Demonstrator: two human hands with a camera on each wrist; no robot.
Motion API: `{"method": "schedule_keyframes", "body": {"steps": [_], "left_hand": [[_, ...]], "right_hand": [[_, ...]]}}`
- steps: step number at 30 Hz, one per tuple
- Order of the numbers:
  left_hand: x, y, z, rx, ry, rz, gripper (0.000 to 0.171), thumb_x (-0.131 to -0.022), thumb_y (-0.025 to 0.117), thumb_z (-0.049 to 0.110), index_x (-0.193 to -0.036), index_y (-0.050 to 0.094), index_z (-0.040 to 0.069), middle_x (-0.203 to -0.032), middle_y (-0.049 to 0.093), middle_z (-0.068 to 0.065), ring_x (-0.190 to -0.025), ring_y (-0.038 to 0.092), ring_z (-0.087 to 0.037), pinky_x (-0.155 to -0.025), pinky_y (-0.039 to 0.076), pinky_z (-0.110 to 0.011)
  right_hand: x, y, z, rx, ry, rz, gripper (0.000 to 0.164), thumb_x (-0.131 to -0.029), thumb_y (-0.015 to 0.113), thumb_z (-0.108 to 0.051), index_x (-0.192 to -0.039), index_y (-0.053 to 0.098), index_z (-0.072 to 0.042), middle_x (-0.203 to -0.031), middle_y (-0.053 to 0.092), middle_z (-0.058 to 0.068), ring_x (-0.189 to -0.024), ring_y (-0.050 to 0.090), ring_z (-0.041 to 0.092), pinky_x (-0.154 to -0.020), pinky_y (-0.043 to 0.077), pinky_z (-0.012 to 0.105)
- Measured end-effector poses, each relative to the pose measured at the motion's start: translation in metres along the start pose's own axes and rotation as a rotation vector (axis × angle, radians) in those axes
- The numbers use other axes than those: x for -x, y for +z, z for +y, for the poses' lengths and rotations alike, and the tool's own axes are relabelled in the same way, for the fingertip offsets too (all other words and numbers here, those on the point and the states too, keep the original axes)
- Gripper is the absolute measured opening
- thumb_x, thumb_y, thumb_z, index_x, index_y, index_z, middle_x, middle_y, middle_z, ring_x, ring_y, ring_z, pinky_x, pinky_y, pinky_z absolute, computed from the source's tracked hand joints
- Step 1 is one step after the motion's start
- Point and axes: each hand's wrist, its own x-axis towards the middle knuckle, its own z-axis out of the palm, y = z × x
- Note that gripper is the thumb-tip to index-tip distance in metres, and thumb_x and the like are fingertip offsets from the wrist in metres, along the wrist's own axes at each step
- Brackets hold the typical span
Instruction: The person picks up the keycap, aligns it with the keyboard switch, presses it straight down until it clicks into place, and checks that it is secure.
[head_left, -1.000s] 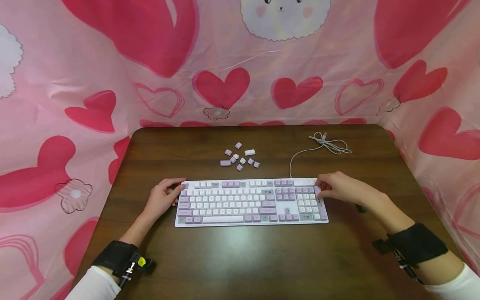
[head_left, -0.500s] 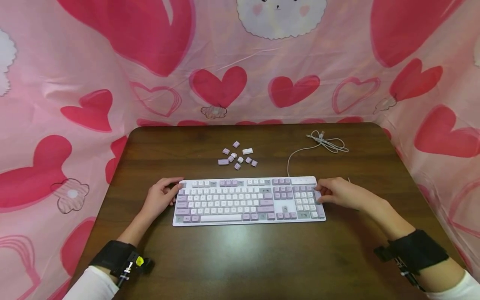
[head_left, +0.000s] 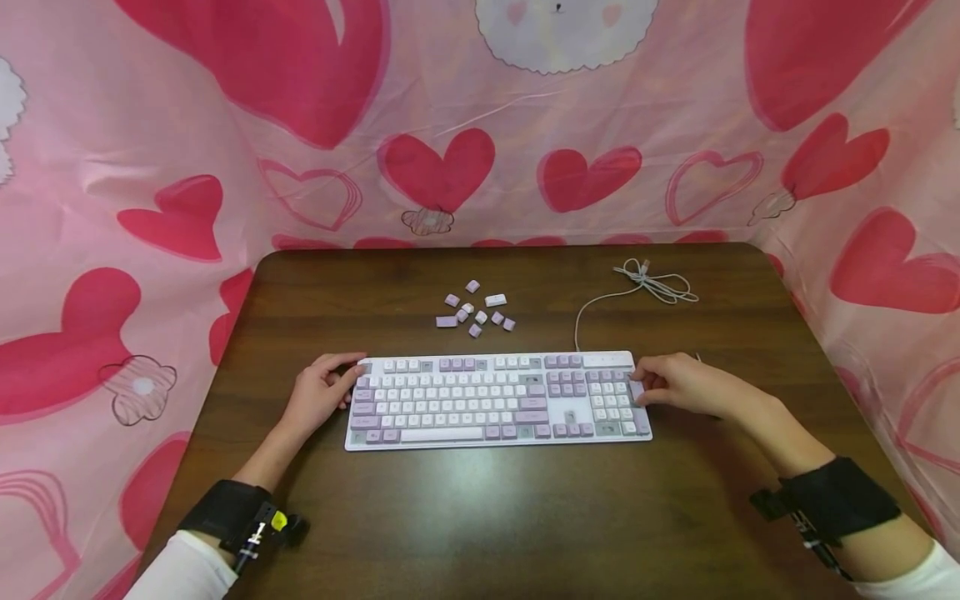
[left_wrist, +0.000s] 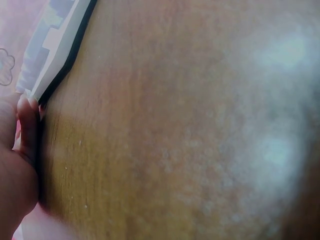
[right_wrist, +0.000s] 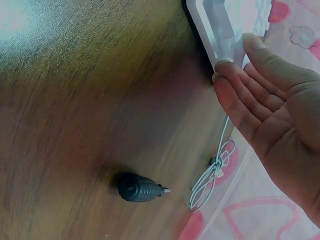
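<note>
A white and lilac keyboard (head_left: 450, 446) lies flat across the middle of the table in the head view. Several of its keys lack caps, leaving grey gaps. My left hand (head_left: 322, 390) holds its far left corner, thumb on top and a finger along the back edge. At the right end, my right hand (head_left: 678, 385) grips the side near the number pad. In the right wrist view that thumb lies over the top, with the other fingertips at the lower edge. Only part of my left hand (left_wrist: 20, 165) shows in the left wrist view, fingertips at the keyboard's corner.
Behind the keyboard lie several loose keycaps, among them a long lilac keycap (head_left: 446, 322) and a wide white keycap (head_left: 496, 300). A bundled white cable (head_left: 660, 287) is at the back right. A dark ribbed handle (right_wrist: 140, 187) with a thin metal shaft lies beside my right hand.
Since a second ago my right hand has shifted slightly toward me and outward along the keyboard's right side. The whole head view has moved a little. My left hand keeps its place.
</note>
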Motion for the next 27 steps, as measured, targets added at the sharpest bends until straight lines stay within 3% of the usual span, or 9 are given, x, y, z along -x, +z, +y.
{"method": "schedule_keyframes", "body": {"steps": [7,12,19,27], "left_hand": [[0.0,0.0,-0.001,-0.009,0.008,-0.006,0.041,-0.089,0.06,0.043,-0.126,0.059,0.026,-0.113,0.051,-0.006,-0.059,0.056,-0.021,-0.05,0.049,-0.025],[0.0,0.0,0.0,-0.004,0.012,0.0,0.04,-0.089,0.06,0.042,-0.125,0.06,0.026,-0.111,0.051,-0.005,-0.058,0.056,-0.021,-0.049,0.049,-0.025],[-0.001,0.0,0.001,-0.009,0.016,0.0,0.039,-0.089,0.06,0.041,-0.125,0.06,0.026,-0.111,0.051,-0.005,-0.058,0.055,-0.021,-0.049,0.049,-0.025],[-0.001,0.001,0.0,-0.009,0.024,0.011,0.039,-0.089,0.061,0.039,-0.125,0.061,0.023,-0.109,0.051,-0.006,-0.057,0.055,-0.02,-0.049,0.049,-0.024]], "right_hand": [[-0.001,0.004,0.003,-0.022,-0.044,0.019,0.025,-0.079,0.075,-0.022,-0.096,0.062,-0.008,-0.076,0.058,-0.009,-0.067,0.052,0.005,-0.061,0.047,0.022],[-0.004,0.006,-0.002,0.03,-0.08,0.036,0.022,-0.078,0.076,-0.018,-0.092,0.06,-0.008,-0.074,0.054,-0.009,-0.066,0.048,0.004,-0.058,0.044,0.022],[-0.007,0.005,-0.01,0.054,-0.072,0.04,0.023,-0.076,0.077,-0.012,-0.088,0.058,-0.01,-0.068,0.052,-0.008,-0.061,0.046,0.005,-0.055,0.041,0.021],[-0.007,0.006,-0.003,0.04,-0.096,0.027,0.022,-0.078,0.076,-0.014,-0.093,0.06,-0.01,-0.07,0.051,-0.009,-0.063,0.046,0.003,-0.056,0.041,0.021]]}}
